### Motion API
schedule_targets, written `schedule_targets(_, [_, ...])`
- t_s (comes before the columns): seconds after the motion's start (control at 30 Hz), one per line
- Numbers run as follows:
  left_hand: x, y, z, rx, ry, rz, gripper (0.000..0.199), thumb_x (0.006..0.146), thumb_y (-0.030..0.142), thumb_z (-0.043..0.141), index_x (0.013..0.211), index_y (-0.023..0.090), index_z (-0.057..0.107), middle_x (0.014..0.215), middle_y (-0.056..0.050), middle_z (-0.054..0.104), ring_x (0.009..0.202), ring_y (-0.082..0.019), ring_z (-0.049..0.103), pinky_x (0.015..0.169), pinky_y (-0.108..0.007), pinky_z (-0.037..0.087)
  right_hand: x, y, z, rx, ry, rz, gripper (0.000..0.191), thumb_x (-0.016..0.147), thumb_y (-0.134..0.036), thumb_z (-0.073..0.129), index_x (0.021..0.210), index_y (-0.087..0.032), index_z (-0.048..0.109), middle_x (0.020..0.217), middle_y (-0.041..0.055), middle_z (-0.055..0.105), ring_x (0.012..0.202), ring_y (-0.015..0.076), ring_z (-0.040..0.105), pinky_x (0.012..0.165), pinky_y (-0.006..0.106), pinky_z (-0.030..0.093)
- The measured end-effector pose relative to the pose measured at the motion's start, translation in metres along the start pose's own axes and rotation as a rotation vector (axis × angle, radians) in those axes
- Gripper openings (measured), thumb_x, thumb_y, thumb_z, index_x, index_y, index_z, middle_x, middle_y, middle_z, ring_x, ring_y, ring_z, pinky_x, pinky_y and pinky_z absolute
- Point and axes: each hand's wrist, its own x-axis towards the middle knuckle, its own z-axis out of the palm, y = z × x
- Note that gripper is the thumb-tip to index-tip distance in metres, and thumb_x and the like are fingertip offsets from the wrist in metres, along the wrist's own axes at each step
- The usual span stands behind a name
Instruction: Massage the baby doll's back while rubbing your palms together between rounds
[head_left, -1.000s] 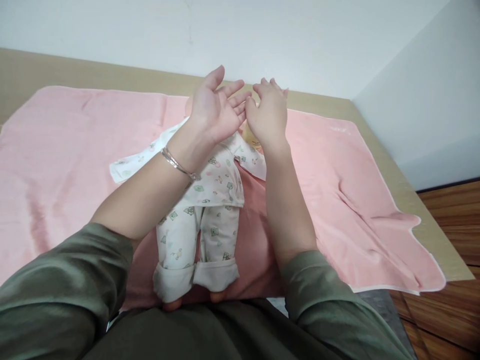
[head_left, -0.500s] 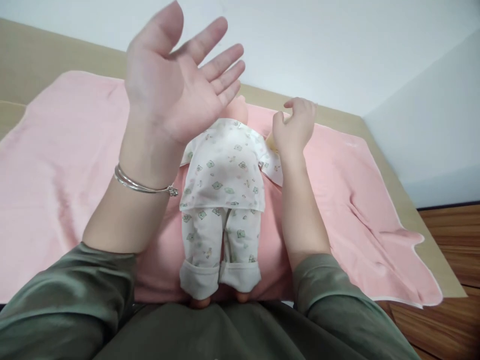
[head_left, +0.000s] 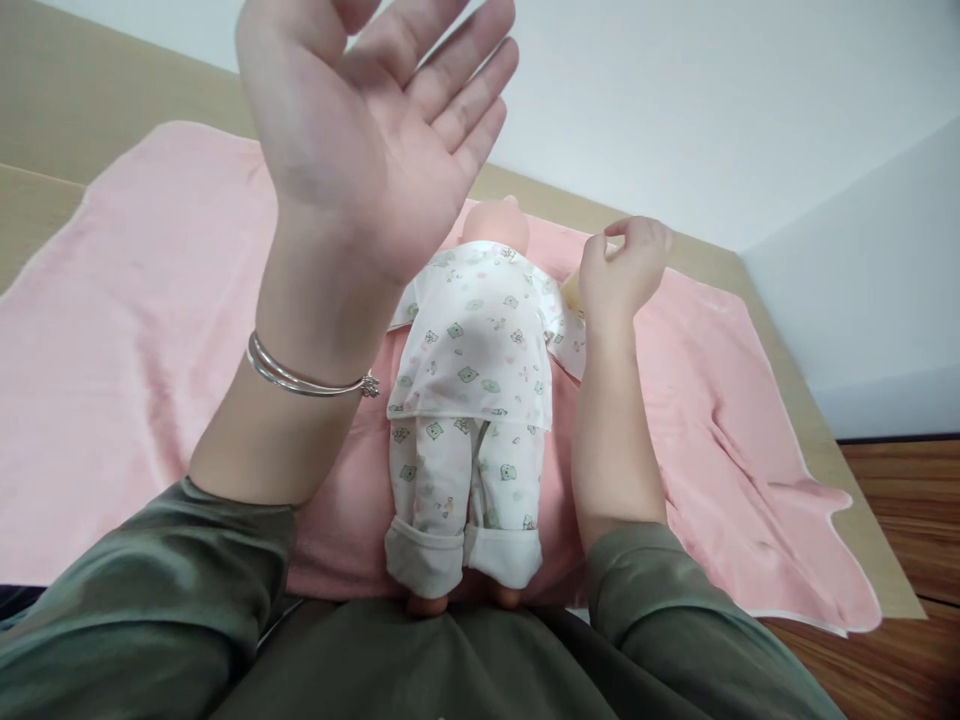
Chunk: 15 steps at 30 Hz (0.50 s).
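Observation:
A baby doll [head_left: 472, 340] in white printed pyjamas lies on a pink blanket, its feet toward me and its trouser cuffs rolled up. My left hand [head_left: 382, 140] is raised above the doll's left side, palm showing and fingers stretched out, holding nothing. A silver bangle [head_left: 307, 383] circles that wrist. To the right of the doll's sleeve is my right hand [head_left: 628, 262], fingers curled and thumb bent toward them. A yellowish thing [head_left: 574, 293] shows between this hand and the sleeve. The right palm is turned away, so what it grips is hidden.
The pink blanket [head_left: 90, 370] spreads over a light wooden table [head_left: 862, 540], with folds at the right. A pale wall [head_left: 675, 110] stands behind. Dark wooden flooring [head_left: 900, 510] shows at the lower right. My body is close against the near edge.
My left hand has risen and come closer to the camera, still spread. The right fingers look slightly more curled. The whole view has shifted, so the doll appears a little further right.

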Motion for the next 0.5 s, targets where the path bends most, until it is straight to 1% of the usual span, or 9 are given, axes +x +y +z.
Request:
schedule_targets(0.1, [-0.004, -0.007, 0.007, -0.160, 0.054, -0.095, 0.061, 0.114, 0.036, 0.015, 0.144, 0.004, 0.058, 0.151, -0.011, 0.060, 0.136, -0.020, 0.065, 0.108, -0.026, 0.052, 0.002, 0.011, 0.006, 0.036, 0.009, -0.039, 0.017, 0.093, -0.026, 0.047, 0.101, -0.022, 0.061, 0.113, 0.0113, 0.064, 0.127, 0.0338, 0.059, 0.113, 0.062, 0.048])
schedule_targets(0.2, [-0.004, -0.015, 0.008, -0.127, 0.073, -0.190, 0.047, 0.114, 0.030, 0.031, 0.138, 0.002, 0.061, 0.152, -0.015, 0.060, 0.139, -0.026, 0.065, 0.111, -0.031, 0.054, 0.006, 0.011, -0.001, 0.096, -0.034, -0.070, 0.020, 0.093, -0.026, 0.050, 0.107, -0.023, 0.065, 0.128, 0.0125, 0.068, 0.137, 0.0331, 0.055, 0.122, 0.067, 0.041])
schedule_targets(0.27, [-0.002, -0.020, 0.006, -0.086, 0.027, -0.259, 0.046, 0.109, 0.027, 0.040, 0.145, 0.002, 0.056, 0.151, -0.019, 0.062, 0.144, -0.029, 0.063, 0.117, -0.036, 0.054, 0.007, 0.002, -0.021, 0.124, -0.145, -0.028, 0.026, 0.092, -0.026, 0.055, 0.115, -0.023, 0.067, 0.149, 0.0135, 0.063, 0.152, 0.0334, 0.045, 0.130, 0.072, 0.028])
schedule_targets(0.33, [0.001, -0.024, 0.004, -0.092, -0.030, -0.338, 0.061, 0.105, 0.031, 0.045, 0.159, 0.003, 0.042, 0.155, -0.022, 0.059, 0.148, -0.033, 0.060, 0.124, -0.042, 0.051, 0.006, -0.013, -0.049, 0.130, -0.260, 0.031, 0.036, 0.090, -0.024, 0.061, 0.125, -0.022, 0.067, 0.165, 0.0148, 0.052, 0.164, 0.0357, 0.031, 0.132, 0.079, 0.008])
schedule_targets(0.37, [0.001, -0.025, 0.004, -0.099, -0.040, -0.382, 0.068, 0.104, 0.035, 0.044, 0.164, 0.004, 0.034, 0.159, -0.021, 0.057, 0.150, -0.033, 0.057, 0.127, -0.044, 0.049, 0.004, -0.022, -0.064, 0.124, -0.266, 0.042, 0.040, 0.088, -0.022, 0.063, 0.128, -0.020, 0.067, 0.170, 0.0166, 0.046, 0.168, 0.0364, 0.026, 0.131, 0.080, -0.003])
schedule_targets(0.4, [0.002, -0.027, 0.004, -0.102, -0.046, -0.419, 0.072, 0.105, 0.037, 0.041, 0.168, 0.006, 0.028, 0.162, -0.020, 0.054, 0.153, -0.034, 0.054, 0.128, -0.044, 0.047, 0.002, -0.030, -0.078, 0.125, -0.227, -0.017, 0.042, 0.089, -0.022, 0.063, 0.130, -0.019, 0.067, 0.172, 0.0176, 0.043, 0.169, 0.0357, 0.024, 0.131, 0.077, -0.009])
schedule_targets(0.43, [0.001, -0.029, 0.005, -0.097, -0.051, -0.447, 0.073, 0.106, 0.041, 0.038, 0.170, 0.007, 0.024, 0.165, -0.019, 0.050, 0.154, -0.034, 0.051, 0.128, -0.044, 0.047, -0.001, -0.039, -0.090, 0.155, -0.202, -0.092, 0.041, 0.093, -0.022, 0.059, 0.134, -0.020, 0.064, 0.174, 0.0158, 0.039, 0.169, 0.0326, 0.023, 0.133, 0.074, -0.010])
schedule_targets(0.47, [0.000, -0.030, 0.007, -0.094, -0.071, -0.469, 0.074, 0.108, 0.044, 0.034, 0.170, 0.007, 0.022, 0.167, -0.018, 0.048, 0.156, -0.033, 0.049, 0.127, -0.043, 0.047, -0.005, -0.047, -0.099, 0.191, -0.198, -0.159, 0.041, 0.097, -0.022, 0.055, 0.137, -0.021, 0.062, 0.175, 0.0146, 0.038, 0.169, 0.0296, 0.025, 0.136, 0.071, -0.006])
schedule_targets(0.5, [-0.002, -0.032, 0.008, -0.107, -0.117, -0.488, 0.075, 0.110, 0.048, 0.029, 0.170, 0.004, 0.018, 0.168, -0.019, 0.047, 0.157, -0.033, 0.046, 0.127, -0.042, 0.046, -0.009, -0.055, -0.105, 0.213, -0.226, -0.235, 0.045, 0.100, -0.024, 0.052, 0.144, -0.021, 0.058, 0.176, 0.0139, 0.036, 0.169, 0.0271, 0.025, 0.137, 0.068, -0.004])
